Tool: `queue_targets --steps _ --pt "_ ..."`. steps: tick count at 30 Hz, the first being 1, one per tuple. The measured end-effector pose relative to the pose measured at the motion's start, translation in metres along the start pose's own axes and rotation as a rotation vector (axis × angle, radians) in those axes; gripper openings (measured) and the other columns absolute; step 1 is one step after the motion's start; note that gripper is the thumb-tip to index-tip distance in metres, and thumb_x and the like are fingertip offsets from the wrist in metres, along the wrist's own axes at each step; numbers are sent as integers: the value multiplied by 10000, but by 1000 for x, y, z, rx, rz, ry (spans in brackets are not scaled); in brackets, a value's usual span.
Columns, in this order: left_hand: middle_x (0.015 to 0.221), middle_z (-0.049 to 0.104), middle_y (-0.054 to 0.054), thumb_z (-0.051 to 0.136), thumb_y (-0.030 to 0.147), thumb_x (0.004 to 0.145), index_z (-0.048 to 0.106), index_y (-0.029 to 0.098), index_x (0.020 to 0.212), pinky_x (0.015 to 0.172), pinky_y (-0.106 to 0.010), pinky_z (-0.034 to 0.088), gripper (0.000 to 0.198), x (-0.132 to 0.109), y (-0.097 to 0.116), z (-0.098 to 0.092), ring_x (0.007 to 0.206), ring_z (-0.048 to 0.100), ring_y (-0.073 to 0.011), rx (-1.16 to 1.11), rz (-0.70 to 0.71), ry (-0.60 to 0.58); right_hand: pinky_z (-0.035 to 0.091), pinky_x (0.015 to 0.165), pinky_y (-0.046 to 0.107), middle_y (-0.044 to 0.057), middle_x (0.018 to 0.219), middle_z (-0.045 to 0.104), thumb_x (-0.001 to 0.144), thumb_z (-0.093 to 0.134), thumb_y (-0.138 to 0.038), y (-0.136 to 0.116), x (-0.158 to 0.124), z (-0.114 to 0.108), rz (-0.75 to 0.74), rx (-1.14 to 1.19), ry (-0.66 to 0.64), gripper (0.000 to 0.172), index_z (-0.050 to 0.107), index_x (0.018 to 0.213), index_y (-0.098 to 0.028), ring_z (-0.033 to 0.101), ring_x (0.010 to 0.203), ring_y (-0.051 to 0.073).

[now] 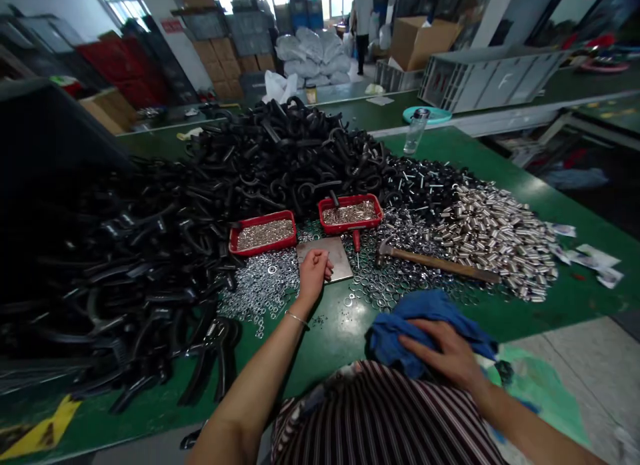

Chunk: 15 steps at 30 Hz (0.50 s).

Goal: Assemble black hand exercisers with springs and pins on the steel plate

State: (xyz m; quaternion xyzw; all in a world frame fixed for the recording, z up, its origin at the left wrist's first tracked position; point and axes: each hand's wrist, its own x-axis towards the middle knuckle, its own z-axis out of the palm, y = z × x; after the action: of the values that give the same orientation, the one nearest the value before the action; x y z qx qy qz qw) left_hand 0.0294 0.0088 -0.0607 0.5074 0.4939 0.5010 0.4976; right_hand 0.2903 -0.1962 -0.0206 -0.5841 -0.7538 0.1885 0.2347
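My left hand [314, 275] lies curled on a square steel plate [340, 258], and its fingers hide whatever may be under them. Loose steel washers [260, 285] surround the plate. Just behind it stand two red trays [263, 246] [353, 224] of small shiny parts. A red-handled punch [357, 240] stands to the plate's right, near a wooden-handled hammer [435, 262]. My right hand [440, 348] is closed over a bunched blue cloth [400, 325] at the table's front edge. Its fingers press into the fabric.
Heaps of black curved parts [285, 152] and shiny metal sleeves [493, 235] cover the green workbench [335, 338]. A glass bottle [415, 130] stands behind them. Grey crates [490, 78], white sacks [310, 55] and a standing person [363, 25] are farther back.
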Motion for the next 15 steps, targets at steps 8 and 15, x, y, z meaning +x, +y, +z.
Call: queue_targets --steps 8,15 --pt "666 610 25 611 469 877 577 168 946 470 -171 421 310 -5 57 -47 475 508 -65 2 103 52 419 1025 468 157 1452 491 858 694 -392 -67 83 88 -566 -49 -215 700 417 1459 -164 469 1245 309" --pt "660 613 27 592 453 904 587 168 954 472 -164 402 288 -28 105 -2 476 513 -57 -133 92 -22 442 924 574 202 1333 569 840 693 -414 -71 85 96 -311 -214 -207 433 635 1199 -179 513 1150 381"
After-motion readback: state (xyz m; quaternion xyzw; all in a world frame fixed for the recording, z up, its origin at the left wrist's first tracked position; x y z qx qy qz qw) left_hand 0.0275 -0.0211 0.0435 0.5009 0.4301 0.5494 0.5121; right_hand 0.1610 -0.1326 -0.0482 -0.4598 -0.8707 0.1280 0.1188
